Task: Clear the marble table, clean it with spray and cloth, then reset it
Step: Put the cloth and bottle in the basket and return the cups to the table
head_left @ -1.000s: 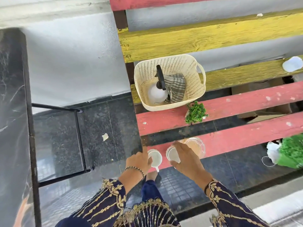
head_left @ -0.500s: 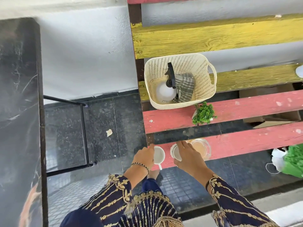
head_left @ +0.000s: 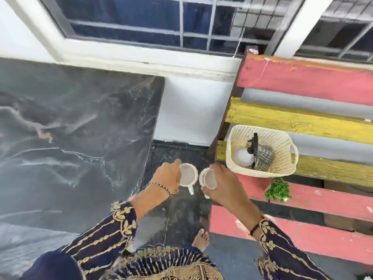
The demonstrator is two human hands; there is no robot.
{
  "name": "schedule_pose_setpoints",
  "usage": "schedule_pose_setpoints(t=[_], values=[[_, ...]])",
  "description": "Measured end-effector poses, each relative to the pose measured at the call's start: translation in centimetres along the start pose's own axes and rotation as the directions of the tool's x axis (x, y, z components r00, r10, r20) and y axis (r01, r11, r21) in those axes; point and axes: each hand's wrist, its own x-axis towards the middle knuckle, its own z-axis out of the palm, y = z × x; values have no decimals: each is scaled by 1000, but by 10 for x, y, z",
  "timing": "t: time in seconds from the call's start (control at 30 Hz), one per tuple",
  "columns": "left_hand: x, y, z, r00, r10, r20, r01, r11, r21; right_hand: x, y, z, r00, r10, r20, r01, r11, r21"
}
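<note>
Fingers (head_left: 176,165) around white mugs (head_left: 188,177)

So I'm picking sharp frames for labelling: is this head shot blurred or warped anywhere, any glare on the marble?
Head view: motion blur smears the marble table, window bars and sleeves. Head view: the left cup, right cup and basket are legible. Head view: the wide-angle lens splays the window frame and bench slats. Head view: soft daylight, a dull sheen on the marble, no glare.

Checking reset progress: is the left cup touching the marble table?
Apart. Head view: the left hand holds the cup over the floor, with floor showing between it and the table edge.
</note>
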Motion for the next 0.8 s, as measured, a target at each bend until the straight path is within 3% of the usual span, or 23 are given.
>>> schedule_pose_setpoints(t=[0.3, 0.53, 0.7, 0.8], values=[[-64, -163, -121, 951, -95, -294, 74, 994, -82, 25, -206, -3, 982, -186, -42, 185, 982, -26], [-113, -343, -211, 948, -169, -269, 148, 984, -95, 51, -391, 62, 973, -227, 50, 228, 974, 2], [-122, -442, -256, 942, -199, -270, 216, 976, 37, 73, -483, 109, 970, -207, 125, 211, 977, -19], [-118, -488, -273, 938, -234, -255, 250, 968, 31, 81, -520, 132, 974, -174, 144, 181, 983, -35]])
